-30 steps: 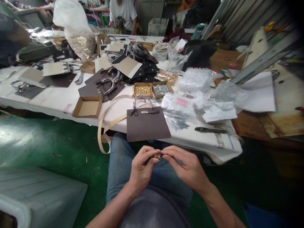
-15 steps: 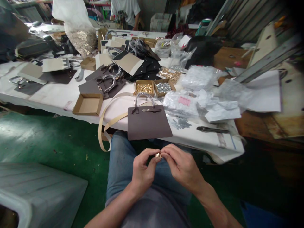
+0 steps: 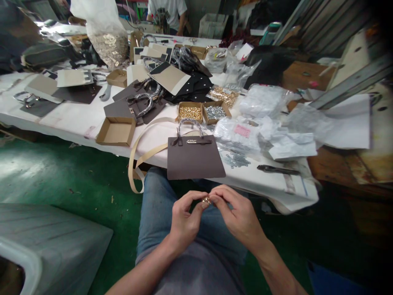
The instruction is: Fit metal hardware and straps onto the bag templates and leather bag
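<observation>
Over my lap, my left hand pinches a small gold-coloured metal fitting between thumb and fingers. Fingertips of my right hand press together at the fitting's right side; its exact shape is partly covered. Just beyond my hands, a dark grey-brown handbag panel overhangs the table edge, with a wrapped handle and a metal-tipped strap across its top. Behind it sit a small box of gold pieces and a box of silver pieces.
On the white-covered table lie a cardboard tray, a beige strap, plastic-wrapped packets, loose grey metal pieces and a dark tool. A grey bin stands at lower left. Another person is across the table.
The view has shifted slightly, so the table items appear a little further right. Both hands stay together at the gold fitting, which looks slightly turned.
</observation>
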The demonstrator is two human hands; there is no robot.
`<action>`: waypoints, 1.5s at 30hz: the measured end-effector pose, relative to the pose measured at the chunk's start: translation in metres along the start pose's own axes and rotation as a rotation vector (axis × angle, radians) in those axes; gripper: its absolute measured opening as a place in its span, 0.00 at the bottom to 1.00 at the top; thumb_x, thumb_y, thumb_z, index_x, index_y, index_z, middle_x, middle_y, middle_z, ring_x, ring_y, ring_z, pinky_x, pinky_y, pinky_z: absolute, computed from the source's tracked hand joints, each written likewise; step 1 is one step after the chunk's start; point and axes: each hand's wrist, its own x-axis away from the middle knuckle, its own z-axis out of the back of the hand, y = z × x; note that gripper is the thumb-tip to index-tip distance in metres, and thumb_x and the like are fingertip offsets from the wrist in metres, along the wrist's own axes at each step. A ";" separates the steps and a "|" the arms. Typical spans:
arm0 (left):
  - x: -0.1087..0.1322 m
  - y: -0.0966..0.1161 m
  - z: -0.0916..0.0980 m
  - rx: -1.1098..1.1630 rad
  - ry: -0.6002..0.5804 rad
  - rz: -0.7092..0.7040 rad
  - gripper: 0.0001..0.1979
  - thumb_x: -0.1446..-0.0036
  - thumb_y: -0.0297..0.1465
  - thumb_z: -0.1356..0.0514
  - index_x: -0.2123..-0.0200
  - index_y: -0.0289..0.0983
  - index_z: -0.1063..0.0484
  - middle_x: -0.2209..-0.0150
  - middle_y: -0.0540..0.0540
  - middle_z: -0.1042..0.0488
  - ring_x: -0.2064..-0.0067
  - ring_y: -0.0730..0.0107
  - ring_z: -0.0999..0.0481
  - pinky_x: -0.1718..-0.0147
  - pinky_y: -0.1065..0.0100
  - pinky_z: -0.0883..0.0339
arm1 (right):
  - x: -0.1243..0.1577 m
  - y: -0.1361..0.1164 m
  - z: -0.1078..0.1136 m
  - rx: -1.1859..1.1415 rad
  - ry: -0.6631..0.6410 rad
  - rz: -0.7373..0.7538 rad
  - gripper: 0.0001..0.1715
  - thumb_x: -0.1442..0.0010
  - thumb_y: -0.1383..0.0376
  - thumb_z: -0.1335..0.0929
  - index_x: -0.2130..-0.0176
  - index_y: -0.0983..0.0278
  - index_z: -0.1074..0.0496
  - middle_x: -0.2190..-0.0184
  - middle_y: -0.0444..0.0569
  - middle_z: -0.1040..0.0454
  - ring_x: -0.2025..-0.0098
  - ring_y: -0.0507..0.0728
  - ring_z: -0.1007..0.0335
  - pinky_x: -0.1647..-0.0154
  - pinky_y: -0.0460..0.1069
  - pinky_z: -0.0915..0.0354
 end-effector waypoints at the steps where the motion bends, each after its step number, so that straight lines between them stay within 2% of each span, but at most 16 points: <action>1: -0.001 0.000 0.001 0.017 0.003 0.008 0.08 0.26 0.33 0.28 0.47 0.41 0.11 0.50 0.42 0.11 0.50 0.59 0.11 0.47 0.62 0.16 | 0.003 0.002 0.000 -0.047 0.014 -0.025 0.09 0.18 0.62 0.31 0.51 0.57 0.19 0.55 0.49 0.18 0.58 0.57 0.19 0.56 0.50 0.25; 4: -0.003 0.001 0.006 0.051 0.008 0.033 0.09 0.28 0.32 0.27 0.46 0.42 0.11 0.50 0.42 0.10 0.49 0.57 0.10 0.47 0.61 0.15 | 0.015 0.010 -0.002 -0.111 0.089 -0.063 0.09 0.20 0.62 0.28 0.44 0.55 0.19 0.49 0.50 0.17 0.55 0.58 0.17 0.57 0.50 0.22; 7: -0.005 0.001 0.010 0.052 -0.001 0.021 0.10 0.30 0.32 0.25 0.46 0.42 0.10 0.50 0.42 0.09 0.50 0.57 0.09 0.47 0.60 0.14 | 0.023 0.012 -0.004 -0.060 0.133 0.036 0.09 0.23 0.66 0.26 0.46 0.55 0.18 0.47 0.51 0.17 0.47 0.60 0.16 0.47 0.52 0.21; 9: -0.007 0.002 0.011 0.051 -0.029 -0.023 0.10 0.30 0.31 0.25 0.47 0.43 0.10 0.51 0.43 0.09 0.52 0.58 0.09 0.49 0.60 0.14 | 0.024 0.010 -0.006 -0.017 0.116 0.126 0.11 0.24 0.70 0.26 0.47 0.55 0.18 0.48 0.51 0.17 0.45 0.61 0.17 0.43 0.53 0.21; 11: -0.008 0.003 0.011 0.056 -0.058 -0.084 0.10 0.30 0.31 0.25 0.47 0.43 0.09 0.52 0.43 0.09 0.53 0.58 0.09 0.50 0.60 0.14 | 0.023 0.007 -0.006 0.019 0.100 0.186 0.14 0.25 0.72 0.27 0.45 0.54 0.18 0.49 0.51 0.17 0.46 0.60 0.17 0.45 0.53 0.21; 14: -0.009 0.003 0.010 0.076 -0.072 -0.163 0.12 0.31 0.29 0.24 0.46 0.44 0.09 0.52 0.43 0.09 0.52 0.58 0.09 0.50 0.59 0.14 | 0.018 0.004 -0.004 0.069 0.092 0.224 0.15 0.25 0.73 0.27 0.46 0.55 0.18 0.50 0.51 0.17 0.47 0.59 0.16 0.47 0.52 0.21; 19: -0.010 0.004 0.012 0.094 -0.078 -0.191 0.13 0.32 0.27 0.24 0.47 0.44 0.09 0.53 0.43 0.09 0.53 0.60 0.10 0.51 0.61 0.15 | 0.018 0.007 -0.004 0.124 0.069 0.267 0.14 0.25 0.73 0.27 0.46 0.56 0.19 0.46 0.52 0.17 0.44 0.60 0.16 0.44 0.53 0.20; 27: -0.010 0.008 0.018 0.093 -0.087 -0.155 0.09 0.30 0.30 0.25 0.49 0.43 0.09 0.54 0.41 0.10 0.53 0.59 0.11 0.53 0.60 0.16 | 0.027 0.010 -0.014 0.123 0.055 0.228 0.17 0.24 0.72 0.29 0.44 0.53 0.19 0.47 0.52 0.14 0.45 0.63 0.13 0.45 0.56 0.17; 29: -0.010 0.010 0.019 0.085 -0.095 -0.158 0.08 0.29 0.30 0.26 0.49 0.43 0.09 0.55 0.41 0.10 0.54 0.59 0.11 0.53 0.59 0.16 | 0.027 0.008 -0.012 0.056 0.068 0.155 0.15 0.24 0.71 0.28 0.44 0.52 0.19 0.47 0.51 0.14 0.47 0.63 0.12 0.46 0.57 0.17; 32: -0.010 0.012 0.018 0.071 -0.118 -0.157 0.07 0.28 0.31 0.27 0.50 0.42 0.09 0.55 0.41 0.10 0.54 0.58 0.12 0.54 0.59 0.16 | 0.025 0.002 -0.005 -0.032 0.089 0.015 0.14 0.22 0.68 0.28 0.43 0.52 0.19 0.51 0.49 0.13 0.54 0.61 0.12 0.53 0.54 0.17; 36: -0.010 0.011 0.017 0.075 -0.142 -0.175 0.05 0.29 0.31 0.26 0.52 0.42 0.09 0.57 0.42 0.10 0.55 0.58 0.12 0.53 0.58 0.17 | 0.016 -0.005 0.002 0.058 0.004 0.110 0.08 0.24 0.68 0.26 0.52 0.54 0.17 0.55 0.49 0.15 0.54 0.61 0.15 0.52 0.54 0.21; 38: -0.009 0.010 0.017 0.064 -0.137 -0.177 0.05 0.29 0.31 0.26 0.52 0.42 0.09 0.57 0.42 0.10 0.54 0.58 0.12 0.52 0.57 0.17 | 0.012 -0.008 0.001 0.096 -0.008 0.144 0.08 0.24 0.69 0.27 0.52 0.55 0.19 0.56 0.49 0.16 0.54 0.61 0.16 0.52 0.54 0.22; 45: -0.007 0.012 0.018 0.046 -0.106 -0.126 0.06 0.29 0.32 0.26 0.51 0.41 0.09 0.56 0.41 0.10 0.54 0.57 0.12 0.52 0.58 0.17 | 0.011 -0.014 -0.010 0.109 0.022 0.070 0.08 0.20 0.67 0.31 0.55 0.57 0.24 0.60 0.49 0.20 0.58 0.59 0.21 0.56 0.53 0.28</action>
